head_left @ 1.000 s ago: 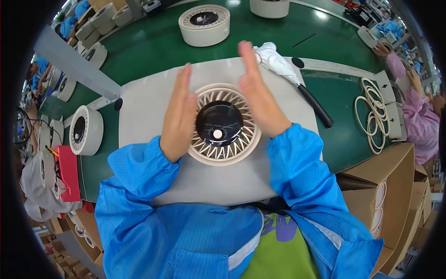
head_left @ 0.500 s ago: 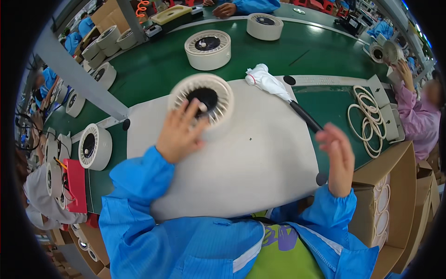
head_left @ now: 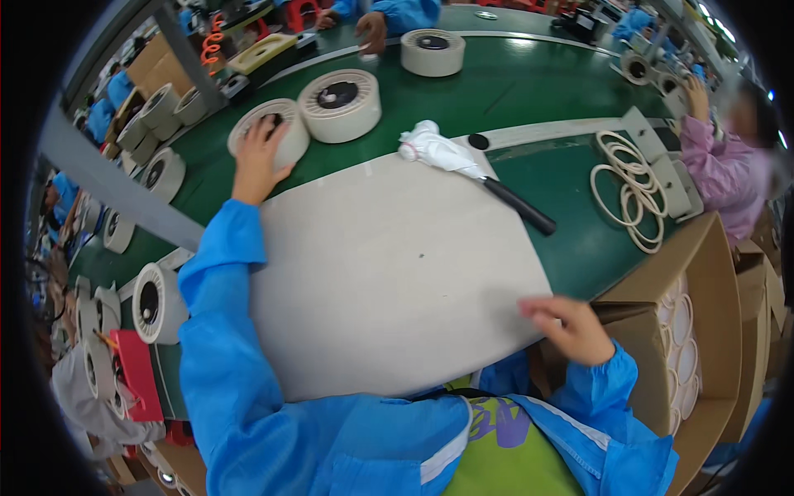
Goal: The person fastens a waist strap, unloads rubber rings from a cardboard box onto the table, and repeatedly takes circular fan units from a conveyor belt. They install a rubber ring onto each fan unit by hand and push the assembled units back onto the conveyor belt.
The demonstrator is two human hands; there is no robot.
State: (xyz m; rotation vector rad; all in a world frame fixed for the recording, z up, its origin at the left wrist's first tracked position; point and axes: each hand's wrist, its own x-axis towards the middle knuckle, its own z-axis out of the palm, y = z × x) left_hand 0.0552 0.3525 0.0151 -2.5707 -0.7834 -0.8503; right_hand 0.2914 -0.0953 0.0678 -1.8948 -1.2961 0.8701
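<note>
My left hand [head_left: 259,159] reaches to the far left and grips a round white fan unit [head_left: 293,147], its fingers over the dark hub and its thumb apart at the near side. That unit sits on the green belt, against or nearly against a second fan unit [head_left: 361,116]. Above the near right edge of the pale mat [head_left: 389,273] is my right hand [head_left: 572,329], with nothing in it and its fingers loosely bent. A white cloth bundle [head_left: 442,152] covers the far end of a black-handled tool [head_left: 519,207] at the mat's far right corner.
Another fan unit [head_left: 432,58] stands farther back, and one [head_left: 159,302] is left of the mat. Cream rings [head_left: 630,194] lie at right, above an open cardboard box [head_left: 711,331]. A grey post [head_left: 124,178] slants at left. Co-workers sit around the belt [head_left: 463,103].
My left hand has moved the fan unit off the mat, away and leftward, to beside the other one. My right hand has come back toward me, away from the black handle.
</note>
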